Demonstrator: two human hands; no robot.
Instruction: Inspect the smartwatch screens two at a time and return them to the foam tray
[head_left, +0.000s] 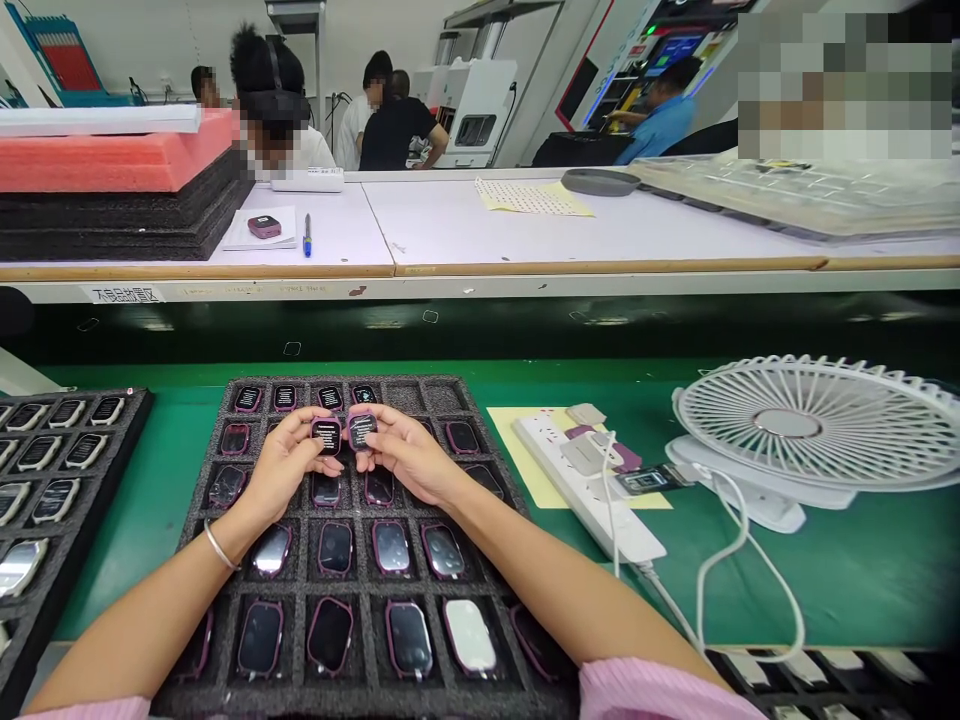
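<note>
Across the green desk point(161, 430) lies a dark foam tray point(405, 395). Over its upper rows, the left hand point(289, 450) pinches one lit purple watch point(326, 432); the right hand point(405, 445), grip equally narrow, holds a second watch point(363, 428) just beside it. Seemingly, their screens are being handled or checked; moving either calls for steady fingertips.

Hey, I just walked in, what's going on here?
A person's left hand holds one purple-framed watch body and the right hand holds a second watch body, side by side above a dark foam tray. More purple-framed ones sit in it. Another tray, with pale-framed ones, lies to the left.
</note>
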